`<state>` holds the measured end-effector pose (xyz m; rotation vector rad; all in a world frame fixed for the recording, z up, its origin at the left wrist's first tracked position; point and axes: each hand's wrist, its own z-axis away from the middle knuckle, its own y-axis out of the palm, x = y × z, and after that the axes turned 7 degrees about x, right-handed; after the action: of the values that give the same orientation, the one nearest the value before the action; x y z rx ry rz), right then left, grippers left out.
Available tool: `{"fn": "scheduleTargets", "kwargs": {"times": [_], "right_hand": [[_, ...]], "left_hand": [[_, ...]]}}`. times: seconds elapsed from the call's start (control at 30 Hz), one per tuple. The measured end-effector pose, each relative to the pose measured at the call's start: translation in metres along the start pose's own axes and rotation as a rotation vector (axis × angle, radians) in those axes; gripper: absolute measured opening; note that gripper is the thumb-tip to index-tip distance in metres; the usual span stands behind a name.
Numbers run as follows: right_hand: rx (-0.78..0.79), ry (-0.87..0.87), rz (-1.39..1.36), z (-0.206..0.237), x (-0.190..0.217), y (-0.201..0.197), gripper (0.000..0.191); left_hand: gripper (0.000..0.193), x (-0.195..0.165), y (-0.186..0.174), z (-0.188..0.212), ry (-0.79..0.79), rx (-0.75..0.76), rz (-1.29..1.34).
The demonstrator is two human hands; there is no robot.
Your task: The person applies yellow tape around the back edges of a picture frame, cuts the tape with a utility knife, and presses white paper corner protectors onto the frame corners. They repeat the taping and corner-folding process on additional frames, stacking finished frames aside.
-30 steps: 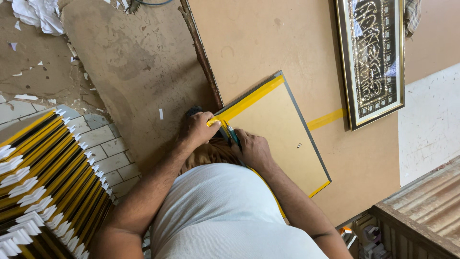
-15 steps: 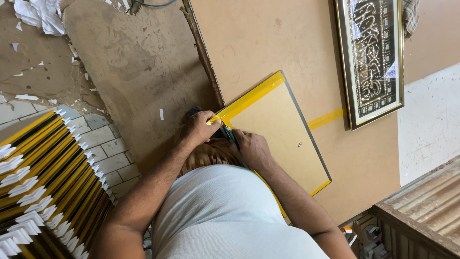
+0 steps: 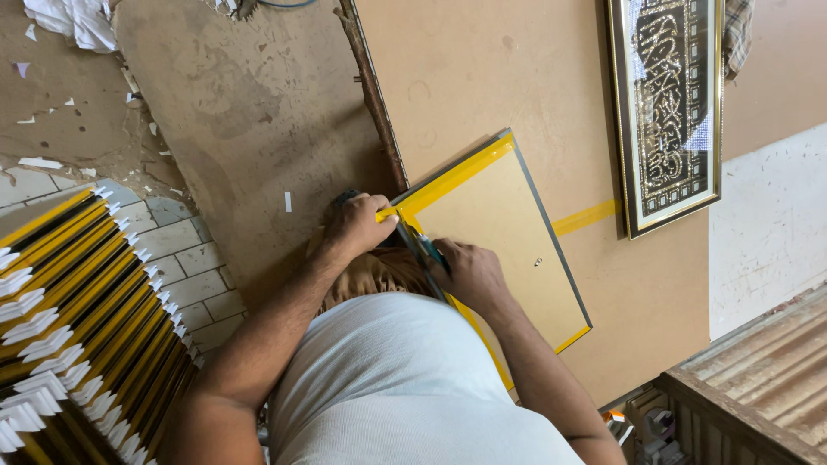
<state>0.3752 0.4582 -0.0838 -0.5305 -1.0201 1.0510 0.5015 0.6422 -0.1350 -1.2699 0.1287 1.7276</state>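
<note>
A picture frame lies face down on the workbench, its brown backing board (image 3: 500, 250) edged with yellow tape (image 3: 448, 179). My left hand (image 3: 357, 226) grips the frame's near corner, thumb on the taped edge. My right hand (image 3: 469, 274) rests on the backing board and holds a small green-handled tool (image 3: 428, 248) against the taped left edge. A small metal hanger (image 3: 537, 262) sits on the board. My white shirt hides the frame's lower corner.
A long gold-framed picture with ornate lettering (image 3: 668, 108) lies at the far right of the brown bench (image 3: 482, 77). A stack of yellow-and-black frames with white corner guards (image 3: 69, 319) stands at the left on the tiled floor. Paper scraps (image 3: 73, 17) litter the floor.
Almost nothing differs; my right hand with the tool has shifted slightly along the taped edge, and my left hand keeps its hold on the corner.
</note>
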Motion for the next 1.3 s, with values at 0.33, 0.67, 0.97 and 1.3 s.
{"fn": "scheduleTargets", "kwargs": {"times": [0.33, 0.67, 0.97, 1.3], "right_hand": [[-0.235, 0.419, 0.154, 0.026, -0.045, -0.006, 0.034], [-0.364, -0.442, 0.23, -0.071, 0.026, -0.032, 0.035], [-0.35, -0.427, 0.314, -0.106, 0.032, -0.086, 0.025], [-0.444, -0.268, 0.367, -0.133, 0.005, -0.122, 0.013]], "left_hand": [[0.038, 0.041, -0.031, 0.011, -0.093, -0.297, 0.013], [0.046, 0.001, 0.012, -0.003, 0.317, -0.435, 0.054], [0.044, 0.008, 0.003, -0.011, 0.257, -0.477, -0.01], [0.043, 0.007, -0.013, -0.009, 0.228, -0.462, 0.097]]}}
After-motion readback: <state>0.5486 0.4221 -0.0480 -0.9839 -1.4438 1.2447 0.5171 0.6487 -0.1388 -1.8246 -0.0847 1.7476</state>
